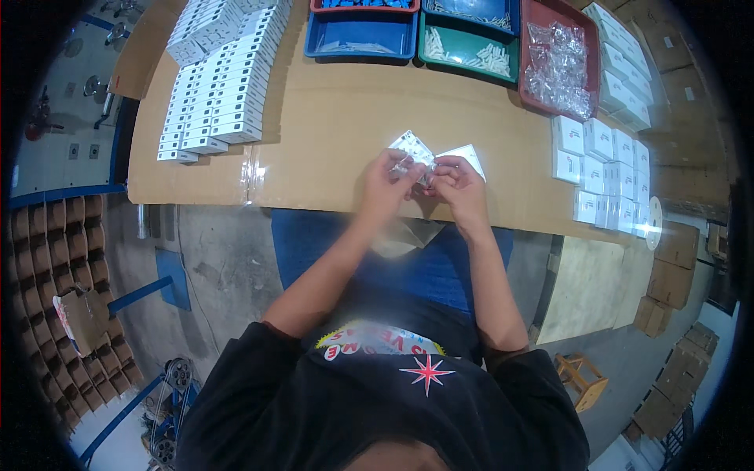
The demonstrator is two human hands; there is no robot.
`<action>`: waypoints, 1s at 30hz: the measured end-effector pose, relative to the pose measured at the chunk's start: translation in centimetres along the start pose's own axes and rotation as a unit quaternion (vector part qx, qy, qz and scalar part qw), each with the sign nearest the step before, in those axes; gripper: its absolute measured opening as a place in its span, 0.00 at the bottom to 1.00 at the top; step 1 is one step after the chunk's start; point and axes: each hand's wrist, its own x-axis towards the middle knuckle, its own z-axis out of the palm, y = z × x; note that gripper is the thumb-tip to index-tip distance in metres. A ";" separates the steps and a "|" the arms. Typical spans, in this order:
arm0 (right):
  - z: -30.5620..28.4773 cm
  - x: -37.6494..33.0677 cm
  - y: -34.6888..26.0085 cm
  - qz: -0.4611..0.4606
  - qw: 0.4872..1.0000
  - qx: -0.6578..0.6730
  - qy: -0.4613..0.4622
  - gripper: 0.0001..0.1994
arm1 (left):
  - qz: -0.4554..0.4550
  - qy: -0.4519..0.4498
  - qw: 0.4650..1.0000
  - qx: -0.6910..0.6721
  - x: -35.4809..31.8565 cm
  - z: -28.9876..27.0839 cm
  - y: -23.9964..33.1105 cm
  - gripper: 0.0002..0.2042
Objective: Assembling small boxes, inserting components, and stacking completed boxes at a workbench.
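The small white box (412, 147) sits pinched between both hands at the table's (338, 133) near edge. Left hand (385, 184) and right hand (457, 184) grip it; hold gently. Trays (361, 35) wait at twelve o'clock.

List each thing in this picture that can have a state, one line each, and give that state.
Left hand: gripping the white carton.
Right hand: gripping the same carton.
White carton: unfolded, flaps open, held over the table edge.
Blue tray: open, partly filled.
Green tray: holds white parts.
Red tray: heaped with clear bags.
Boxes: closed, in rows.
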 end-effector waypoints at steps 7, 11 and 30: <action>-0.9 4.2 -3.0 -0.016 0.994 -0.103 -0.029 0.11 | -0.032 0.041 0.999 -0.005 0.2 -1.3 -0.5 0.06; -2.7 9.9 -5.2 -0.123 0.972 -0.199 0.016 0.07 | 0.036 0.064 0.992 0.101 0.9 -3.7 -2.8 0.06; -8.1 25.9 -11.3 -0.240 0.657 -0.709 0.089 0.07 | 0.153 0.095 0.958 0.222 2.4 -5.9 -4.5 0.15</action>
